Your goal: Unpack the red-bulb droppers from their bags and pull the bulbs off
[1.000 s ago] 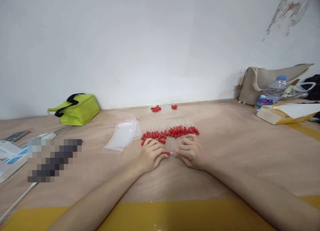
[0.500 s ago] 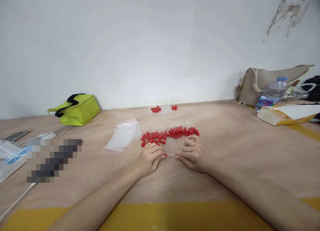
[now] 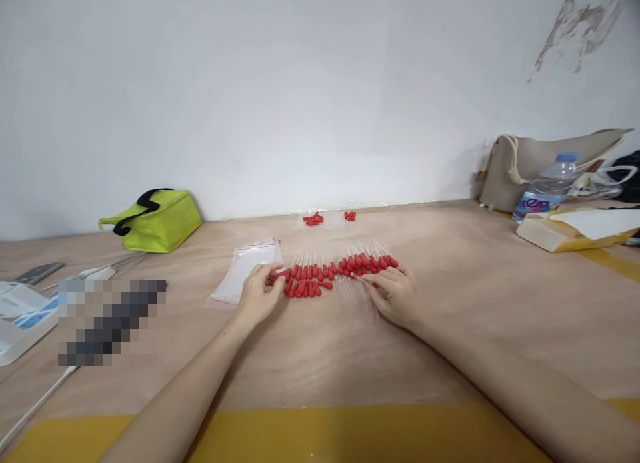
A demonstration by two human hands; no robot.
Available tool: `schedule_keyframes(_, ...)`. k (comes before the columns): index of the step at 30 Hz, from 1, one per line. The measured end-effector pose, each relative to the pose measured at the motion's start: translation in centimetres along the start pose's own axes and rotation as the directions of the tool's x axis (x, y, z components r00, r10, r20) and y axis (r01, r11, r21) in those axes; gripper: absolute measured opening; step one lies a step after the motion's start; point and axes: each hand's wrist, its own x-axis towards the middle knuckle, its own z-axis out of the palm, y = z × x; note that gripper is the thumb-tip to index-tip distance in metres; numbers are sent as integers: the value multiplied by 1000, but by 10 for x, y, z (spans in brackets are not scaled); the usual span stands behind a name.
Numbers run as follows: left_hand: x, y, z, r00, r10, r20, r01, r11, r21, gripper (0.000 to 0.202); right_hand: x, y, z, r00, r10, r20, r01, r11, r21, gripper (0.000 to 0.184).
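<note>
My left hand [image 3: 262, 292] is closed at the left end of a row of droppers [image 3: 313, 271], its thumb and fingers around the red bulb of a dropper [image 3: 283, 275]. The droppers have red rubber bulbs towards me and thin clear tubes pointing to the wall. Nearer me lies a small group of loose red bulbs [image 3: 306, 289]. Beside them rests a bunch of clear tubes [image 3: 349, 296]. Above that bunch my right hand [image 3: 396, 291] pinches a thin clear tube [image 3: 361, 279], whose far end comes close to the red bulbs.
Clear zip bags [image 3: 240, 273] lie left of the droppers. More red pieces [image 3: 314, 219] sit on a clear bag by the wall. A green bag [image 3: 160, 223] and a power strip [image 3: 30, 323] are at left. A water bottle [image 3: 545, 186] and a beige bag [image 3: 507, 173] stand right.
My hands have parted from a red bulb and clear tube held between them. The left moved left to the row's end with a dropper; the right moved up slightly and pinches a tube.
</note>
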Motion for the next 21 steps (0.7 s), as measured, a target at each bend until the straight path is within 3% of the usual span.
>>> schedule_keyframes(11, -2, -4, 13, 993, -19, 120, 18, 1000, 3, 19, -1, -6, 0, 995, -94, -27, 94, 995, -18, 15)
schedule_keyframes(17, -3, -3, 11, 986, -25, 163, 27, 1000, -10, 25, 1, -9, -5, 985, -124, 119, 121, 992, 32, 17)
schedule_keyframes(21, 0, -6, 6, 993, -17, 117, 11, 999, 51, 27, 2, -12, -9, 973, -146, 181, 138, 989, 54, 29)
